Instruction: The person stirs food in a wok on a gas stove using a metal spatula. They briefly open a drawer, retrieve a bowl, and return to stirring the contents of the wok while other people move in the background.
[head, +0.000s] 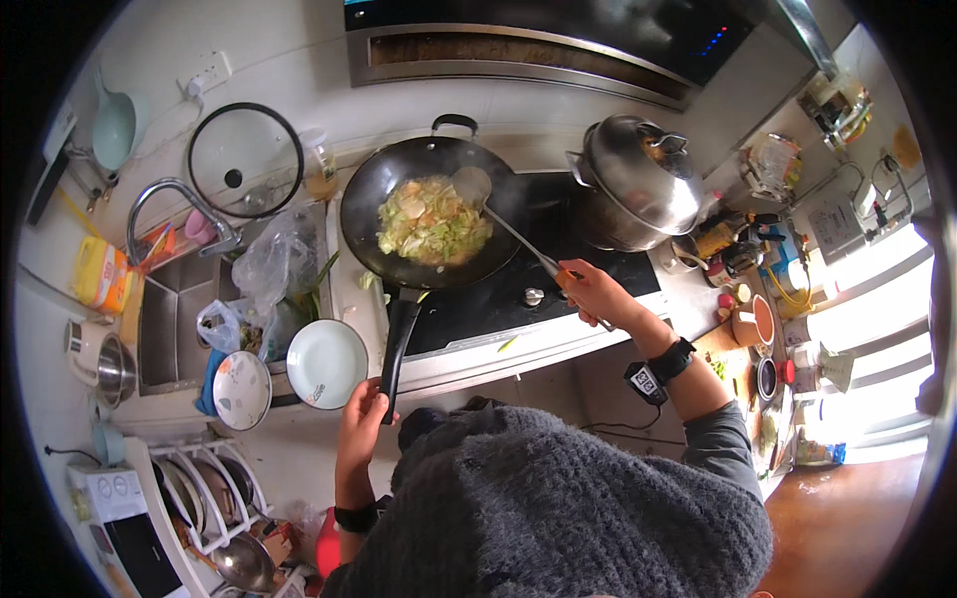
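Note:
My left hand [366, 411] grips the black handle [401, 344] of a dark wok [362, 176] on the left side of the cooktop. Inside the wok lies a heap of chopped pale green vegetable [434, 224] in some liquid, with light steam around it. In my right hand [598, 293] is the handle of a metal cooking ladle [519, 238]. Its rounded head rests at the upper right edge of the food. A white plate [327, 364] and a patterned bowl [241, 390] stand by the counter's front edge, left of my left hand.
A lidded steel pot [635, 187] occupies the right of the black glass cooktop [478, 318]. Left of the wok are a sink [176, 321] with a curved faucet [172, 187], plastic bags [277, 254] and a glass lid [247, 161]. A range hood [523, 63] hangs above.

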A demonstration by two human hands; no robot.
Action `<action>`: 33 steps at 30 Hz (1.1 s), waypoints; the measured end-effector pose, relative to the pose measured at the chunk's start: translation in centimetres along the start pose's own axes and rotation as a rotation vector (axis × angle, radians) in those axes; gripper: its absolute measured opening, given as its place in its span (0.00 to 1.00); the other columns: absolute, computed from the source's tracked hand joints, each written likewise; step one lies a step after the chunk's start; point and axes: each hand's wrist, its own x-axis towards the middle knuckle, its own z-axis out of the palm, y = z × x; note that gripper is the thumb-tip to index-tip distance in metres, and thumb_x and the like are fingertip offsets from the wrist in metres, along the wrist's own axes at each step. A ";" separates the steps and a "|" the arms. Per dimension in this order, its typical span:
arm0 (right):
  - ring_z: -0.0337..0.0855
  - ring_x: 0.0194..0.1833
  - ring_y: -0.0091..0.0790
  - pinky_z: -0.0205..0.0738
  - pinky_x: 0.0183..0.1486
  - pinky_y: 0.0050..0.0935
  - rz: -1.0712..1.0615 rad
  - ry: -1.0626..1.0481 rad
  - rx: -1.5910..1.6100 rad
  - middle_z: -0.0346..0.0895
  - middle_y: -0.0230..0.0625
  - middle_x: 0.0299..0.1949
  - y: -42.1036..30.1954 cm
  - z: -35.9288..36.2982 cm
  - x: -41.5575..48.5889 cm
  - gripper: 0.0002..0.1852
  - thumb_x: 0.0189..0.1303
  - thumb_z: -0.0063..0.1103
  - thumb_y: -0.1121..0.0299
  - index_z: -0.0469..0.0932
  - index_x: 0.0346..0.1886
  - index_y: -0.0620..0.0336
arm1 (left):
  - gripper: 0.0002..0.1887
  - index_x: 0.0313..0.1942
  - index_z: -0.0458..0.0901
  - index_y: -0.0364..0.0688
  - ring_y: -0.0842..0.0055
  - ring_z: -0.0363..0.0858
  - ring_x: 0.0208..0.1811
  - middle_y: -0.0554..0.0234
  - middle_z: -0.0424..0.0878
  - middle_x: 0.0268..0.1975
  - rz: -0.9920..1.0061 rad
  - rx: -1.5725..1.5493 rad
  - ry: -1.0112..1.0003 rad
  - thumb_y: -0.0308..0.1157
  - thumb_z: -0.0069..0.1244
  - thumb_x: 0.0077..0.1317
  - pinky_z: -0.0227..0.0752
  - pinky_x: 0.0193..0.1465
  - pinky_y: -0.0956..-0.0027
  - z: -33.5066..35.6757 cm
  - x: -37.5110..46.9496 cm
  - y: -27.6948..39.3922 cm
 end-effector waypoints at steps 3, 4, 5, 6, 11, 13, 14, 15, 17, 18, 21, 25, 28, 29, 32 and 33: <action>0.66 0.16 0.23 0.63 0.16 0.23 0.107 -0.136 0.430 0.70 0.40 0.30 0.8 0.2 1.1 0.24 0.68 0.46 0.64 0.60 0.65 0.59 | 0.15 0.54 0.71 0.33 0.82 0.76 0.30 0.64 0.76 0.38 0.001 -0.006 0.013 0.29 0.45 0.69 0.72 0.34 0.76 0.2 0.0 0.0; 0.60 0.17 0.19 0.55 0.14 0.17 0.115 -0.185 0.539 0.69 0.40 0.32 0.9 0.3 1.5 0.22 0.70 0.42 0.67 0.58 0.66 0.57 | 0.15 0.54 0.71 0.33 0.82 0.76 0.30 0.64 0.76 0.38 0.004 -0.012 0.020 0.29 0.45 0.69 0.72 0.34 0.76 0.3 0.0 0.0; 0.60 0.17 0.19 0.55 0.14 0.16 0.131 -0.227 0.607 0.69 0.41 0.33 1.0 0.5 1.9 0.22 0.70 0.41 0.67 0.58 0.66 0.57 | 0.15 0.54 0.71 0.33 0.82 0.76 0.30 0.65 0.76 0.38 0.007 -0.021 0.022 0.29 0.45 0.69 0.72 0.34 0.76 0.4 -0.1 0.1; 0.60 0.17 0.19 0.54 0.14 0.15 0.144 -0.264 0.677 0.69 0.41 0.34 1.0 0.6 2.3 0.22 0.70 0.41 0.67 0.58 0.66 0.56 | 0.14 0.53 0.72 0.33 0.82 0.76 0.30 0.66 0.76 0.37 0.015 -0.023 0.004 0.29 0.45 0.70 0.71 0.33 0.77 0.4 -0.1 0.2; 0.63 0.17 0.21 0.57 0.15 0.15 0.097 -0.365 0.739 0.69 0.43 0.34 0.5 0.4 2.3 0.22 0.69 0.41 0.69 0.58 0.66 0.60 | 0.13 0.51 0.73 0.34 0.84 0.75 0.30 0.67 0.76 0.36 0.017 -0.003 0.039 0.29 0.45 0.70 0.71 0.33 0.78 0.7 -0.3 0.3; 0.64 0.16 0.21 0.57 0.15 0.16 0.050 -0.306 0.615 0.69 0.40 0.33 -0.1 -0.1 1.4 0.24 0.69 0.43 0.68 0.57 0.67 0.61 | 0.13 0.51 0.73 0.34 0.84 0.75 0.29 0.68 0.76 0.36 0.029 -0.004 0.044 0.30 0.45 0.70 0.70 0.32 0.78 0.8 -0.3 0.2; 0.64 0.16 0.21 0.57 0.14 0.17 0.022 -0.291 0.560 0.70 0.39 0.32 -0.5 -0.5 0.8 0.24 0.68 0.43 0.68 0.57 0.67 0.62 | 0.13 0.51 0.73 0.34 0.84 0.75 0.29 0.68 0.76 0.36 0.025 -0.007 0.046 0.30 0.45 0.70 0.70 0.32 0.78 0.8 -0.3 0.1; 0.64 0.16 0.20 0.57 0.14 0.17 -0.002 -0.285 0.502 0.70 0.39 0.32 -1.1 -0.9 0.3 0.25 0.68 0.44 0.68 0.58 0.66 0.62 | 0.13 0.51 0.73 0.34 0.84 0.75 0.29 0.68 0.76 0.36 0.018 -0.010 0.057 0.30 0.45 0.70 0.70 0.33 0.78 0.8 -0.2 0.1; 0.65 0.16 0.20 0.58 0.14 0.18 -0.034 -0.268 0.402 0.71 0.37 0.31 -2.0 -1.0 -0.8 0.25 0.67 0.44 0.68 0.59 0.66 0.63 | 0.13 0.51 0.73 0.34 0.84 0.75 0.29 0.68 0.76 0.36 0.019 -0.023 0.044 0.30 0.45 0.70 0.70 0.33 0.78 0.7 -0.2 -0.1; 0.65 0.16 0.20 0.58 0.14 0.19 -0.046 -0.260 0.356 0.71 0.36 0.30 -2.5 -0.8 -1.3 0.24 0.66 0.45 0.69 0.60 0.65 0.64 | 0.13 0.51 0.73 0.35 0.84 0.75 0.29 0.68 0.76 0.36 0.021 -0.024 0.049 0.30 0.46 0.70 0.70 0.33 0.78 0.7 -0.2 -0.1; 0.67 0.17 0.19 0.59 0.14 0.19 -0.084 -0.224 0.177 0.71 0.34 0.28 -3.6 0.7 -2.3 0.23 0.65 0.46 0.69 0.64 0.64 0.64 | 0.13 0.51 0.73 0.35 0.84 0.75 0.30 0.68 0.76 0.36 0.024 -0.027 0.024 0.31 0.45 0.70 0.70 0.33 0.79 0.5 -0.3 0.0; 0.67 0.17 0.20 0.64 0.19 0.21 -0.115 -0.104 -0.108 0.72 0.31 0.26 -4.7 2.4 -3.9 0.23 0.68 0.51 0.61 0.67 0.63 0.58 | 0.13 0.52 0.73 0.35 0.85 0.76 0.30 0.69 0.77 0.38 -0.015 -0.020 0.041 0.32 0.45 0.71 0.70 0.32 0.80 0.5 -0.2 0.0; 0.69 0.17 0.21 0.66 0.20 0.23 -0.196 0.019 -0.314 0.74 0.33 0.22 -5.7 2.6 -6.1 0.21 0.69 0.50 0.60 0.69 0.62 0.58 | 0.14 0.52 0.73 0.36 0.85 0.76 0.30 0.69 0.77 0.37 0.003 -0.012 0.002 0.33 0.45 0.71 0.70 0.32 0.80 0.3 -0.1 -0.1; 0.70 0.17 0.21 0.65 0.20 0.24 -0.163 0.025 -0.303 0.74 0.33 0.22 -6.0 2.8 -6.9 0.21 0.69 0.50 0.60 0.70 0.61 0.59 | 0.14 0.52 0.73 0.36 0.85 0.76 0.30 0.68 0.77 0.36 0.009 -0.012 0.002 0.33 0.46 0.70 0.70 0.32 0.79 0.1 -0.1 -0.2; 0.73 0.18 0.24 0.67 0.21 0.26 -0.082 -0.009 -0.229 0.75 0.36 0.21 -6.2 3.8 -9.0 0.21 0.68 0.51 0.62 0.70 0.61 0.60 | 0.14 0.51 0.73 0.36 0.84 0.76 0.31 0.67 0.77 0.36 -0.021 -0.026 -0.032 0.34 0.45 0.71 0.70 0.33 0.78 -0.1 -0.2 -0.4; 0.71 0.17 0.21 0.66 0.20 0.25 -0.096 -0.018 -0.255 0.73 0.33 0.21 -6.0 4.5 -9.4 0.21 0.68 0.51 0.63 0.69 0.62 0.59 | 0.14 0.50 0.74 0.37 0.83 0.76 0.31 0.67 0.78 0.35 -0.040 -0.047 -0.059 0.37 0.44 0.71 0.71 0.34 0.77 -0.2 -0.1 -0.4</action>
